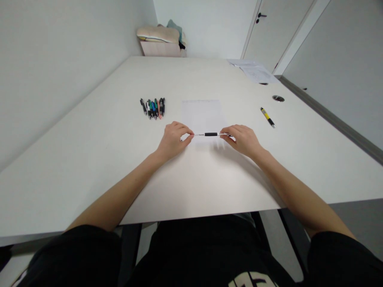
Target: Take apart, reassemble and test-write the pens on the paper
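My left hand (177,137) is closed in a pinch on a thin pen refill (197,134). A small dark bit shows beneath its thumb, too small to make out. The refill's dark, spring-like part lies in line with the open front of a pen barrel (211,134), which has a black grip and a clear body. I cannot tell whether the two touch. Around the rear of that barrel, the fingers of my right hand (241,138) are closed, partly hiding it. Both hands are just above a white sheet of paper (203,113).
To the left, several pens (154,108) lie in a row on the white table (89,159). A yellow and black pen (267,117) lies at right, near a round metal grommet (278,98). Papers (254,71) rest at the far right; a box with folded cloth (160,42) stands behind.
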The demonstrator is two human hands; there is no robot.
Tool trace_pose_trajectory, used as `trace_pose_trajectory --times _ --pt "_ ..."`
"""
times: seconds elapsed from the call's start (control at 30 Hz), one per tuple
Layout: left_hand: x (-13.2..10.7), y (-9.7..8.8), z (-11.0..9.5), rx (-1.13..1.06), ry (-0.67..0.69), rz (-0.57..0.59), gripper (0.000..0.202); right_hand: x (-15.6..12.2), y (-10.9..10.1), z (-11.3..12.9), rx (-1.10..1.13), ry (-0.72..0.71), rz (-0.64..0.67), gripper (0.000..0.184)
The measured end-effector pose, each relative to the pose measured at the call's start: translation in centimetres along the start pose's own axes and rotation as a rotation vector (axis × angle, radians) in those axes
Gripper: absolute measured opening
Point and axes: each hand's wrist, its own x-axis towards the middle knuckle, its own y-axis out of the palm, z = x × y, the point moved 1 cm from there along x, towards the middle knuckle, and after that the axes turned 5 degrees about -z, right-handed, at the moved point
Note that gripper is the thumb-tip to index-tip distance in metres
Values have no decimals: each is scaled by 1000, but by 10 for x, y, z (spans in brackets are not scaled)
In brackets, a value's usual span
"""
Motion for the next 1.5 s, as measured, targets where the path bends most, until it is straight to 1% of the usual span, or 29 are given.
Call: trace_pose_trajectory --times 0.23,0.47,0.57,0.67,0.8,0.87,0.97,1.03,1.13,1.27,1.5 --pt "1 -1 -3 8 1 13 17 0 0 2 -8 -24 -13 24" --pt "1 0 -9 5 59 9 18 0 4 4 -11 -43 9 25" --pt "1 0 -11 -8 39 7 18 0 3 5 -9 -46 -10 24" --pt "1 0 -13 -35 -9 -20 18 0 3 5 -1 -42 -16 23" --pt "0 4 -17 -83 -60 -44 17 1 4 8 -4 -44 11 25" --pt "0 5 -20 -115 -55 -39 17 1 5 9 -5 -37 22 26" --pt "-1 5 -21 -168 -48 -83 18 0 7 10 -9 -29 21 28" --pt "-1 3 -20 -201 -53 -119 20 0 7 9 -12 -26 14 29" --pt "-2 0 -16 -213 -42 -140 21 1 5 9 -11 -25 8 29" --pt "-2 -1 -15 -172 -10 -128 12 1 4 10 -10 -28 14 27" --pt "-1 3 -21 -130 -13 -86 10 2 5 11 -15 -61 2 26"
